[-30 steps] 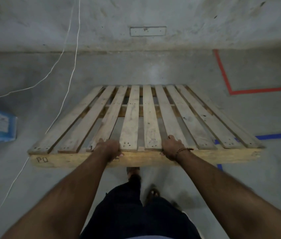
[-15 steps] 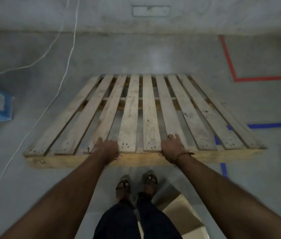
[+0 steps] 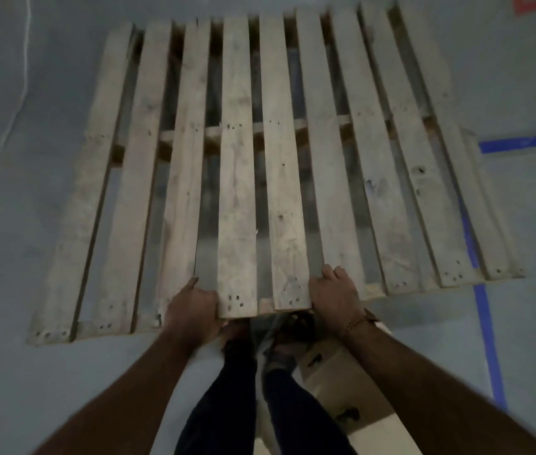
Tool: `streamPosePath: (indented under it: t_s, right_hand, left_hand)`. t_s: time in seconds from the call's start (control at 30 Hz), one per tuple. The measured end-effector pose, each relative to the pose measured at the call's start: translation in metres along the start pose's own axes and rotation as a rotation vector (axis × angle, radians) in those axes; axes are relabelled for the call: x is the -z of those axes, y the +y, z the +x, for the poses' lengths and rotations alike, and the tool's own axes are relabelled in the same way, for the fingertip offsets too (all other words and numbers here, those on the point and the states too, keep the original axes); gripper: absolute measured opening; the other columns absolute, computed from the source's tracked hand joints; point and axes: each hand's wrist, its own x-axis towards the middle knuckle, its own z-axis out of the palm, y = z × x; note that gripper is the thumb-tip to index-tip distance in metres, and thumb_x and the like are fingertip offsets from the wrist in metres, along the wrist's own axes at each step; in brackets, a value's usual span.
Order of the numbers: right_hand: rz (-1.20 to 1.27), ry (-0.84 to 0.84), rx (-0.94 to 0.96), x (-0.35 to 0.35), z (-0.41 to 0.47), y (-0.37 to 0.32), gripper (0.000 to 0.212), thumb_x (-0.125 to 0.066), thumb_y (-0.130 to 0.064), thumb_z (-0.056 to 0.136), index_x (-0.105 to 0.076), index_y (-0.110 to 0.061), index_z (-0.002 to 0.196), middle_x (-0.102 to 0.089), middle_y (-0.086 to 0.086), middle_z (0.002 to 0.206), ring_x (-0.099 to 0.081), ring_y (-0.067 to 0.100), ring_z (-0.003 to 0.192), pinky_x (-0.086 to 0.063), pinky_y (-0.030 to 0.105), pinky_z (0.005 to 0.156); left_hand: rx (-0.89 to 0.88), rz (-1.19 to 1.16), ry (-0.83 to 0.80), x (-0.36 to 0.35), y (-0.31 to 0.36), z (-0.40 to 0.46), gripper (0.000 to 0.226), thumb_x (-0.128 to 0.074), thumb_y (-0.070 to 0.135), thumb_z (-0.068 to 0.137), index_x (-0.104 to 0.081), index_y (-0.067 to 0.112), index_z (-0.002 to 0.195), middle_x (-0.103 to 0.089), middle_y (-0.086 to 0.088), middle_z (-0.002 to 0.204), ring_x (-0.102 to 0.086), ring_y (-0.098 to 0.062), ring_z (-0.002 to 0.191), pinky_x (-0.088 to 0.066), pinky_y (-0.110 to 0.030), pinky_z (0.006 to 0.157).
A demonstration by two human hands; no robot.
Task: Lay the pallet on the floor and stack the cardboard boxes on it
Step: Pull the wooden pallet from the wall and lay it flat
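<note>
Pallet [image 3: 273, 165] lowered; 2 hands [image 3: 192, 305] gripping near edge.

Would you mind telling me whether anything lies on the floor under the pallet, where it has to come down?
Nothing visible does. Through the gaps in the pallet only bare grey floor shows. The left hand and right hand grip its near edge, and the person's feet stand right at that edge.
</note>
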Motion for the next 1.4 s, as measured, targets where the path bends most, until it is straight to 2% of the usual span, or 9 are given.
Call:
streamPosePath:
  t_s: [0.13, 0.27, 0.53, 0.73, 0.83, 0.97, 1.03, 1.2, 1.4]
  right_hand:
    - [0.081, -0.044, -0.015, -0.074, 0.023, -0.008, 0.021, -0.085, -0.036, 0.082, -0.073, -0.019, 0.087, -0.074, 0.005, 0.083, -0.064, 0.025, 0.090, -0.051, 0.037, 0.081]
    - [0.129, -0.010, -0.054, -0.147, 0.052, -0.016, 0.033, -0.097, -0.037, 0.064, -0.071, -0.019, 0.075, -0.071, 0.005, 0.072, -0.065, 0.024, 0.076, -0.055, 0.035, 0.069]
    - [0.045, 0.004, 0.025, -0.228, 0.098, -0.029, 0.048, -0.100, -0.030, 0.036, -0.065, -0.013, 0.064, -0.064, 0.008, 0.058, -0.063, 0.030, 0.071, -0.053, 0.033, 0.065]
    - [0.022, 0.006, 0.031, -0.249, 0.111, -0.037, 0.061, -0.104, -0.046, 0.032, -0.066, -0.013, 0.067, -0.065, 0.008, 0.057, -0.061, 0.028, 0.069, -0.051, 0.032, 0.064]
    - [0.036, -0.016, 0.000, -0.257, 0.114, -0.035, 0.061, -0.104, -0.046, 0.031, -0.067, -0.013, 0.068, -0.065, 0.008, 0.057, -0.062, 0.028, 0.069, -0.051, 0.032, 0.063]
    - [0.132, -0.146, -0.099, -0.242, 0.111, -0.039, 0.049, -0.097, -0.041, 0.061, -0.073, -0.013, 0.091, -0.072, 0.012, 0.082, -0.064, 0.029, 0.087, -0.055, 0.036, 0.073]
    - [0.246, -0.176, -0.169, -0.227, 0.105, -0.036, 0.043, -0.090, -0.030, 0.074, -0.070, -0.010, 0.107, -0.069, 0.017, 0.102, -0.064, 0.032, 0.096, -0.056, 0.038, 0.081]
    - [0.542, -0.047, -0.411, -0.173, 0.062, -0.036, 0.042, -0.089, -0.016, 0.079, -0.070, -0.007, 0.115, -0.071, 0.017, 0.106, -0.065, 0.035, 0.102, -0.054, 0.038, 0.081]
    - [0.658, -0.040, -0.647, -0.154, -0.028, -0.024, 0.030, -0.053, -0.031, 0.106, -0.063, -0.017, 0.130, -0.066, 0.011, 0.130, -0.060, 0.029, 0.121, -0.051, 0.037, 0.098]
  left_hand:
    - [0.031, -0.073, 0.043, -0.078, 0.009, 0.042, 0.030, -0.059, 0.056, 0.093, -0.054, 0.033, 0.073, -0.065, 0.010, 0.069, -0.065, -0.008, 0.072, -0.017, -0.041, 0.131]
    - [-0.004, -0.079, 0.191, -0.150, 0.011, 0.080, 0.028, -0.077, 0.046, 0.085, -0.065, 0.028, 0.067, -0.073, 0.008, 0.065, -0.070, -0.006, 0.066, -0.029, -0.045, 0.126]
    - [-0.040, -0.081, 0.183, -0.228, 0.006, 0.144, 0.020, -0.078, 0.041, 0.086, -0.075, 0.023, 0.078, -0.079, 0.000, 0.082, -0.076, -0.019, 0.085, -0.034, -0.043, 0.122]
    - [0.015, -0.043, 0.166, -0.261, 0.000, 0.168, 0.026, -0.068, 0.045, 0.090, -0.074, 0.023, 0.079, -0.077, 0.002, 0.079, -0.073, -0.014, 0.078, -0.014, -0.035, 0.128]
    - [0.045, -0.056, 0.176, -0.262, 0.003, 0.168, 0.024, -0.070, 0.042, 0.091, -0.072, 0.023, 0.076, -0.074, 0.002, 0.072, -0.072, -0.015, 0.073, -0.016, -0.040, 0.129]
    - [0.104, -0.066, 0.093, -0.248, 0.012, 0.162, 0.017, -0.063, 0.033, 0.098, -0.072, 0.024, 0.087, -0.075, 0.002, 0.085, -0.071, -0.016, 0.089, -0.007, -0.040, 0.130]
    - [0.149, -0.074, 0.022, -0.232, 0.017, 0.159, 0.011, -0.061, 0.030, 0.101, -0.070, 0.024, 0.100, -0.076, 0.001, 0.100, -0.070, -0.019, 0.104, -0.021, -0.043, 0.129]
    - [0.252, -0.288, 0.038, -0.162, 0.041, 0.137, 0.025, -0.063, 0.036, 0.101, -0.065, 0.019, 0.119, -0.072, -0.006, 0.117, -0.069, -0.025, 0.107, -0.057, -0.042, 0.097]
    - [0.002, -0.411, -0.010, -0.089, 0.118, 0.119, 0.043, -0.056, 0.050, 0.102, -0.062, 0.018, 0.130, -0.067, -0.008, 0.130, -0.064, -0.031, 0.117, -0.055, -0.046, 0.100]
